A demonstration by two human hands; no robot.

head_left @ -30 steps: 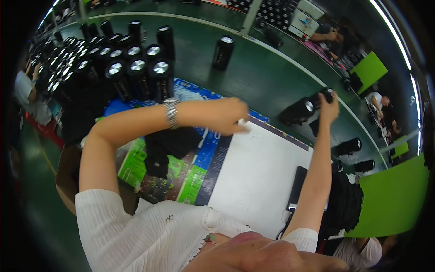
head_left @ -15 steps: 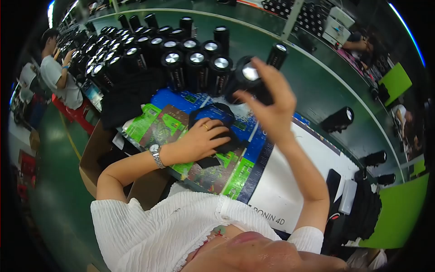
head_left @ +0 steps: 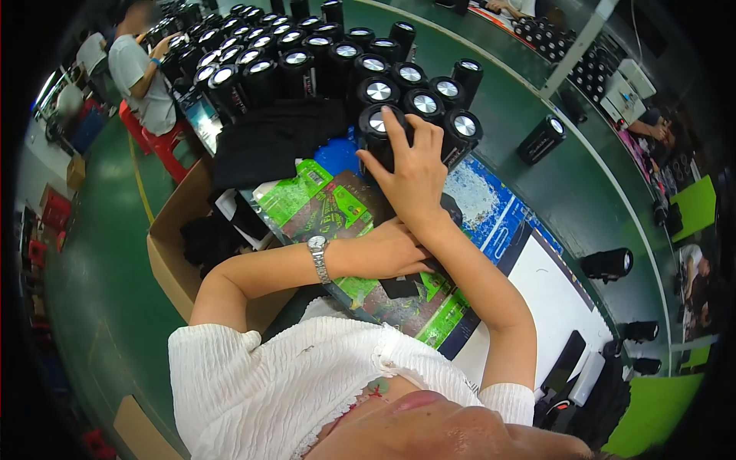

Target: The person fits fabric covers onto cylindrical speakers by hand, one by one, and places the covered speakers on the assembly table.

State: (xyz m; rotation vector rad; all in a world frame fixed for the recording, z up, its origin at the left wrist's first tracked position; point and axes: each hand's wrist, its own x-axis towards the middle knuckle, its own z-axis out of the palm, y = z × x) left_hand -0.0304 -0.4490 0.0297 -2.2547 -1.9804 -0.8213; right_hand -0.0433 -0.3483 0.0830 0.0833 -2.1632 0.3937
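My right hand [head_left: 414, 172] reaches across my left and is curled around a black cylindrical speaker [head_left: 374, 142] with a shiny silver disc on top. That speaker stands upright at the near edge of a group of similar speakers [head_left: 424, 103]. Below, my left hand [head_left: 379, 249] lies on the tabletop with bent fingers on a piece of black cloth [head_left: 452, 208]. My right wrist covers part of its fingers and of the cloth. Under both hands is the table's worn green, brown and blue surface [head_left: 326, 218].
Folded black cloth [head_left: 280, 138] lies left of the speakers. A cardboard box [head_left: 172, 253] stands at the table's left. On the right are a white board [head_left: 548, 295] and a lone upright speaker [head_left: 543, 140]. A co-worker [head_left: 142, 73] sits on a red stool [head_left: 169, 149].
My right hand has moved left and brought its speaker against the front of the group. My left hand stays low by the black cloth, now crossed by my right forearm. The view has shifted.
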